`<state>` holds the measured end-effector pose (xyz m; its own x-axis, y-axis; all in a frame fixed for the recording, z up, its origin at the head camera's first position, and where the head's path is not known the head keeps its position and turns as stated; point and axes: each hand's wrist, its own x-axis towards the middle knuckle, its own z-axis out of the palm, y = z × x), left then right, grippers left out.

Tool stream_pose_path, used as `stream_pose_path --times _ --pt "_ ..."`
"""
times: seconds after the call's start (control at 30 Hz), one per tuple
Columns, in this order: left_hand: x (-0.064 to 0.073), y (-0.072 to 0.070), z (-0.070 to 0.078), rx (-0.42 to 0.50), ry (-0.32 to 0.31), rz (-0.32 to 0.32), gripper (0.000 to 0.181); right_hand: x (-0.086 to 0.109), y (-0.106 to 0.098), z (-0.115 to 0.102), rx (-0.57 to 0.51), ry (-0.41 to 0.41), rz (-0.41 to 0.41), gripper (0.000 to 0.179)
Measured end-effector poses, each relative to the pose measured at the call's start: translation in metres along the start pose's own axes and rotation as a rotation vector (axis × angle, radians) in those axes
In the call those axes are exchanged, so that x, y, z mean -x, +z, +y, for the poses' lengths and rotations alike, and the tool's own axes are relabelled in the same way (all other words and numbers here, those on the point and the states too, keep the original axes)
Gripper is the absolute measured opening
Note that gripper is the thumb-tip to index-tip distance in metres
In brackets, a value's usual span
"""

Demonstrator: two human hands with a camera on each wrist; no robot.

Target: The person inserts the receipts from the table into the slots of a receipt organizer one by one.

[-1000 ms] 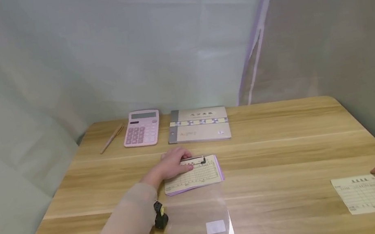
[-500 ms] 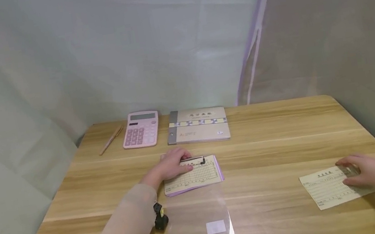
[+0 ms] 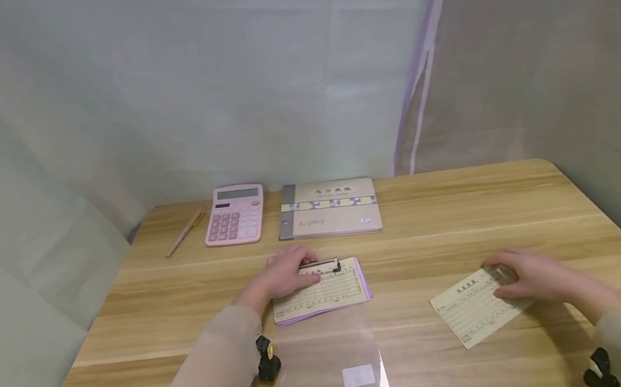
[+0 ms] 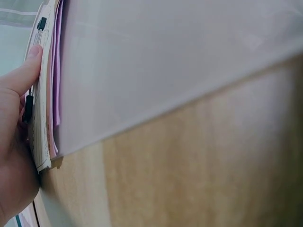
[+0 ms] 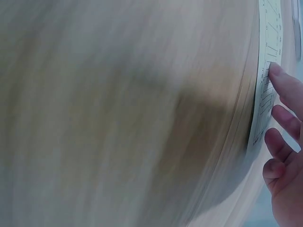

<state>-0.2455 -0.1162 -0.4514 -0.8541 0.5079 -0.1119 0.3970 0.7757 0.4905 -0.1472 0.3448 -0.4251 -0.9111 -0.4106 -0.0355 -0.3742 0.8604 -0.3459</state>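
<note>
A clear clipboard (image 3: 323, 376) lies on the table in front of the person. Printed cream forms (image 3: 342, 289) with purple-edged sheets beneath are stacked at its top, under the metal clip. My left hand (image 3: 285, 273) grips the clip, thumb on the front and fingers over the top edge; the left wrist view shows the thumb (image 4: 27, 68) between the clip's black ends (image 4: 41, 23). My right hand (image 3: 529, 275) pinches a loose printed form (image 3: 467, 312) by its right side, to the right of the clipboard. In the right wrist view the form (image 5: 269, 52) appears nearly edge-on.
Behind the clipboard lies a grey and beige account book (image 3: 332, 210). A pink calculator (image 3: 235, 214) and a slim brown pen (image 3: 185, 232) are to its left. A pale curtain (image 3: 242, 81) closes off the table's (image 3: 444, 219) far side. A white label (image 3: 358, 376) marks the clipboard's lower corner.
My right hand has carried the loose form leftward across the table towards the clipboard, and the form has turned slightly. The left hand has stayed on the clip.
</note>
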Motion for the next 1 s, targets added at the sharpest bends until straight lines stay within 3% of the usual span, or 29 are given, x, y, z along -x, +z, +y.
stream_pose_path --times 0.23,0.57,0.73,1.0 --pt "-0.002 0.001 -0.002 -0.001 -0.001 0.003 0.037 -0.022 0.009 -0.016 0.011 -0.061 -0.006 0.049" --pt "-0.001 0.004 -0.001 -0.008 -0.009 0.004 0.038 -0.046 0.02 -0.038 -0.059 -0.111 -0.005 0.05" --pt "-0.002 0.005 0.0 0.007 0.004 0.006 0.038 -0.042 0.012 -0.035 -0.136 -0.046 -0.002 0.052" --pt "-0.002 0.005 -0.004 0.011 0.008 0.021 0.039 -0.023 0.009 -0.016 -0.101 -0.002 -0.009 0.062"
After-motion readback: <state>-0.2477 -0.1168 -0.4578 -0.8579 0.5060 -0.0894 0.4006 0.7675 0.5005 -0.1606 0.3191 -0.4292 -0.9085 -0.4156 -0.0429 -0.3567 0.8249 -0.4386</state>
